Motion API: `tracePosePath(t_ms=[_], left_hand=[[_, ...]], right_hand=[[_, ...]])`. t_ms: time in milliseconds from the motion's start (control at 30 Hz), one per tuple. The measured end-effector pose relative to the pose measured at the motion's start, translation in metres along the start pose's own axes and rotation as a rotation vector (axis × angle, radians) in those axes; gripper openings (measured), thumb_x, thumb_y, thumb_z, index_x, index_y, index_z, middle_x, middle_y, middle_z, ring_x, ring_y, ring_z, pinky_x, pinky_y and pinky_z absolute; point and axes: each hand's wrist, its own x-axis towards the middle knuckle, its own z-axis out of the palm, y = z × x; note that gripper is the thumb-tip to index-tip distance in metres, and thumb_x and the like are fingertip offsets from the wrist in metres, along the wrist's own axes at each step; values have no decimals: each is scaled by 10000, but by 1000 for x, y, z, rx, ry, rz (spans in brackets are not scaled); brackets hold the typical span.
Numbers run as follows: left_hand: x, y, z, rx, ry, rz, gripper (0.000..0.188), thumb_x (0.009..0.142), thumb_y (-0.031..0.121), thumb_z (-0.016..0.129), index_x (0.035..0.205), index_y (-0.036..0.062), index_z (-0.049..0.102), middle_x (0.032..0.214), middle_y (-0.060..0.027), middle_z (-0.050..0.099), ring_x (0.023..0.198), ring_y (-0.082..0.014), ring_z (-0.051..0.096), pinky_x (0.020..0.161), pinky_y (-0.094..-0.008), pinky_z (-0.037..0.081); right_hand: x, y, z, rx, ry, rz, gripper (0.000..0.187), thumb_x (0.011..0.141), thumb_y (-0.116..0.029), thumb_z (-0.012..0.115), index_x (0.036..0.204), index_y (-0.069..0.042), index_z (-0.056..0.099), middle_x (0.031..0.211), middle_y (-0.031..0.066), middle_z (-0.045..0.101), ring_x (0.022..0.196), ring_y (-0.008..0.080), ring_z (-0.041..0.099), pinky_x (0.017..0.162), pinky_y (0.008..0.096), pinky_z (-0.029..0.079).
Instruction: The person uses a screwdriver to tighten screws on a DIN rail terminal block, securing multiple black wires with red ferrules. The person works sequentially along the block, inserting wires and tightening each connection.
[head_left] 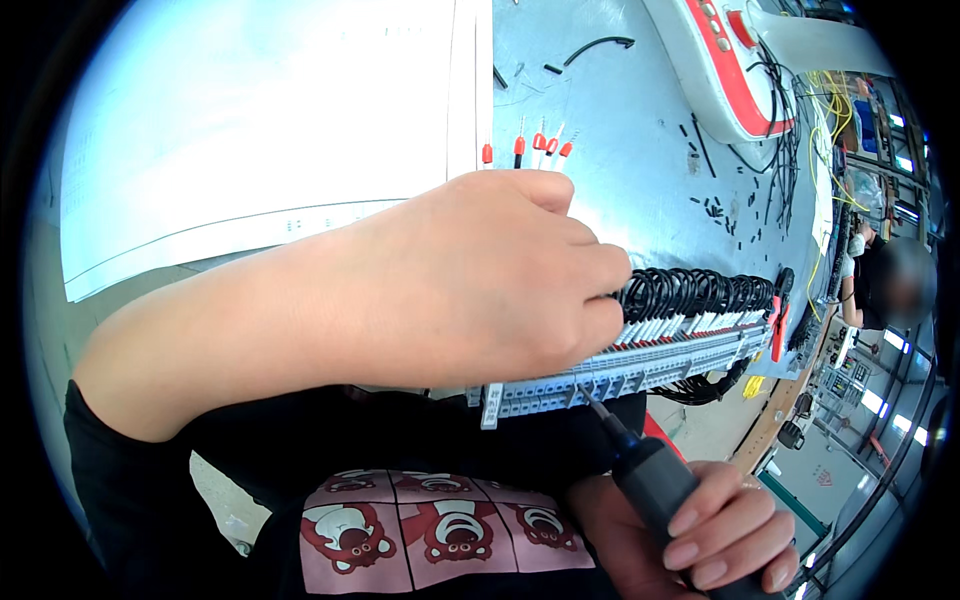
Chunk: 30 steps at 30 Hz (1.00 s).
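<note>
Gripping blocky black screwdriver point(655, 488): right hand point(733, 528) | ribbed terminal strip point(640, 368) (grey)

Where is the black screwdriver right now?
In the head view, the black screwdriver is at the lower right, held in the right hand, its tip at the grey terminal strip.

Blue-grey tabletop point(640, 205), glossy under light; pale floor point(705, 432) below; white rectangular ceiling lights point(874, 402) near right rim.

Terminal strip point(650, 365), grey, looped black wires point(700, 290) fitted, extending right of left hand point(520, 270). Screwdriver point(655, 485), dark, slanted, in right hand point(735, 530), tip at strip.
</note>
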Motion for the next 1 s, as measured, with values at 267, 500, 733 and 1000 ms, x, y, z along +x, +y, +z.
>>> tracePosePath(t_ms=[267, 500, 733, 1000], left_hand=[[4, -1, 15, -93, 140, 38, 138, 693, 89, 642, 691, 55, 508, 736, -45, 469, 639, -167, 511, 622, -288, 425], [1, 3, 22, -100, 199, 33, 144, 692, 85, 639, 690, 55, 498, 717, -41, 432, 626, -166, 502, 619, -290, 425], [4, 4, 24, -54, 187, 63, 132, 714, 73, 628, 707, 55, 497, 726, -35, 448, 651, -164, 521, 645, -283, 433], [2, 6, 23, -30, 108, 78, 94, 736, 71, 621, 766, 54, 534, 754, -37, 472, 704, -168, 540, 689, -301, 444]], right_hand=[[5, 10, 1, 78, 0, -88, 500, 885, -225, 724, 1267, -45, 457, 886, 23, 488, 667, 163, 502, 625, 349, 455], [0, 9, 2, 24, -29, -107, 550, 842, -103, 746, 1289, -48, 431, 899, 17, 487, 658, 149, 500, 598, 324, 446], [-4, -4, -1, -81, -67, -63, 564, 842, -16, 724, 1300, -34, 396, 896, 33, 474, 679, 183, 507, 602, 351, 454], [-10, 1, 7, -161, 29, -89, 463, 870, -145, 738, 1196, -30, 431, 893, 30, 471, 682, 153, 500, 620, 318, 441]])
